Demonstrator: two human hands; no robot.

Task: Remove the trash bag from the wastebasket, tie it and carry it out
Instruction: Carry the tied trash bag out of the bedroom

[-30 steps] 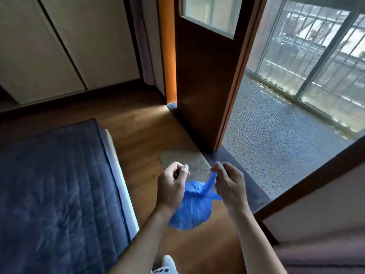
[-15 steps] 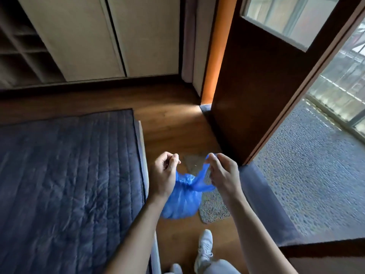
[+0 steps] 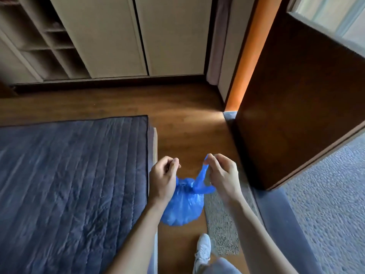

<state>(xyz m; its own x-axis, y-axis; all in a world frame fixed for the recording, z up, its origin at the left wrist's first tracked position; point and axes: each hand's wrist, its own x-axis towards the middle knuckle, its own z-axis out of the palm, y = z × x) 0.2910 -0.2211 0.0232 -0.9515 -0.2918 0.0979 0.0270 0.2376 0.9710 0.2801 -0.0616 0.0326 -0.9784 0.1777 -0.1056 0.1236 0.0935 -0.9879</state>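
While the bag point(image 3: 182, 204) hangs low in the middle of the frame, just below and between the two hands, its bulk points straight down toward the floor point(image 3: 189, 135) and its gathered neck sits at the top. From that neck one blue strip rises up and to the right into the right hand point(image 3: 222, 175), whose fingertips are pinched closed on its end. The left hand point(image 3: 163, 178) is curled closed just left of the neck, thumb against forefinger; it seems to grip the other strip, but that strip is hidden behind the hand, so this cannot be told for certain. Both hands sit level and equally near the neck, apart from each other, with the neck in the gap below them. Judging by this, the tying is in hand, and the coming move turns on bringing the two ends across each other above the neck.

No brand, label or writing can be read on the bag or elsewhere.

Further out, a white shoe point(image 3: 202, 249) stands at the bottom centre beside a speckled mat point(image 3: 223, 224). A dark quilt point(image 3: 69, 184) fills the lower left. A brown door point(image 3: 296, 105) stands open at the right, and pale cabinets point(image 3: 118, 36) run along the top.
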